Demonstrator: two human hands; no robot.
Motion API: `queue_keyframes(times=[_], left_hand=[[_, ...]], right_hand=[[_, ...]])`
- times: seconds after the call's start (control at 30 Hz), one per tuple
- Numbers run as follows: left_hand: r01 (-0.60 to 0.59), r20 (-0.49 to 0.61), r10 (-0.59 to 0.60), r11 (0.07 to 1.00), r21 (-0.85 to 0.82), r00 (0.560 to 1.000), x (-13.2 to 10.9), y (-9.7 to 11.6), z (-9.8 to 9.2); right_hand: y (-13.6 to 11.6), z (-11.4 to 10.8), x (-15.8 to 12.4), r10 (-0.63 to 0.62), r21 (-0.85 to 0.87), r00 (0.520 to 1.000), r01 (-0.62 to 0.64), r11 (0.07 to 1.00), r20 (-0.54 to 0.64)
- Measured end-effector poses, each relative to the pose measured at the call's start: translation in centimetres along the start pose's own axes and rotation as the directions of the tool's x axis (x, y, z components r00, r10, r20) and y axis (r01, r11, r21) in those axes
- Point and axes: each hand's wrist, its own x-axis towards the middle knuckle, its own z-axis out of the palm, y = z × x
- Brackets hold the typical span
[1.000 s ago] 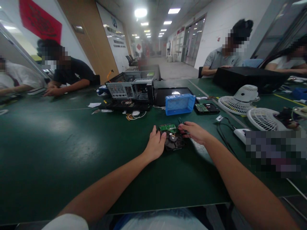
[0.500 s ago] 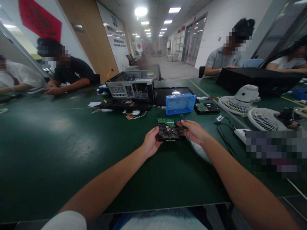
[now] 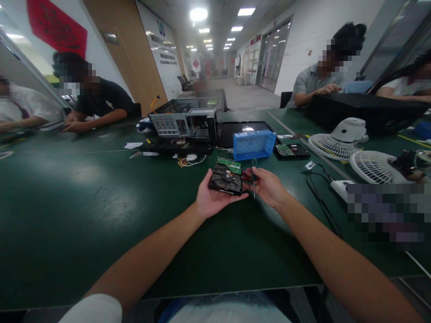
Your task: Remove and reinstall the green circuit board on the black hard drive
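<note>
A black hard drive [image 3: 226, 177] with a green circuit board along its far edge rests in my left hand [image 3: 212, 199], board side up and a little tilted. The fingers of that hand reach under the drive and the thumb lies at its left side. In my right hand [image 3: 267, 185] is a screwdriver [image 3: 254, 172] with a dark green handle, its metal shaft pointing down. The right fingers are close to the drive's right edge; whether they touch it I cannot tell.
Beyond my hands stand a blue plastic bin [image 3: 254, 146] and an opened computer case [image 3: 185, 123]. Another drive [image 3: 292, 151] lies right of the bin. White fan parts [image 3: 336, 141], a power strip [image 3: 341, 188] and a black case [image 3: 367, 112] are at the right. Several people sit around the green table [image 3: 84, 215].
The hard drive has moved slightly left and turned, and my left hand has gone from holding its side to supporting it from below. My right hand with the screwdriver has shifted slightly left.
</note>
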Motion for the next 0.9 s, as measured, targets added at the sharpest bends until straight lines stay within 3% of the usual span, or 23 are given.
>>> queue_keyframes(times=[0.23, 0.33, 0.43, 0.53, 0.67, 0.73, 0.8, 0.9], left_hand=[[0.004, -0.05, -0.004, 1.0, -0.001, 0.999, -0.7, 2.0, -0.5], [-0.059, -0.128, 0.065, 0.997, 0.053, 0.99, -2.4, 4.1, -1.5], [-0.161, -0.246, 0.196, 0.975, 0.154, 0.949, -5.5, 7.1, -3.0], [-0.274, -0.322, 0.35, 0.927, 0.257, 0.88, -9.5, 10.4, -4.3], [-0.394, -0.386, 0.55, 0.82, 0.414, 0.74, -14.9, 14.9, -5.7], [-0.405, -0.431, 0.612, 0.778, 0.481, 0.663, -17.2, 17.2, -6.5], [-0.385, -0.487, 0.675, 0.727, 0.568, 0.554, -19.4, 19.5, -7.5], [-0.323, -0.523, 0.72, 0.682, 0.656, 0.457, -22.2, 22.6, -9.3]], right_hand=[[-0.1, -0.6, 0.3, -0.043, 0.008, 0.999, 0.043, 0.999, 0.023], [0.0, -1.6, 0.9, -0.044, -0.02, 0.999, 0.043, 0.999, -0.012], [0.2, -2.5, 1.6, -0.026, -0.032, 0.997, 0.023, 0.999, -0.075], [0.3, -3.1, 2.1, -0.01, -0.037, 0.993, 0.005, 0.999, -0.122], [0.3, -3.3, 2.4, -0.005, -0.039, 0.988, -0.001, 0.999, -0.153], [0.3, -3.2, 2.5, -0.004, -0.037, 0.987, -0.002, 0.999, -0.159], [0.4, -3.2, 2.5, -0.001, -0.034, 0.986, -0.005, 0.999, -0.167], [0.4, -3.1, 2.5, 0.002, -0.035, 0.983, -0.009, 0.999, -0.185]])
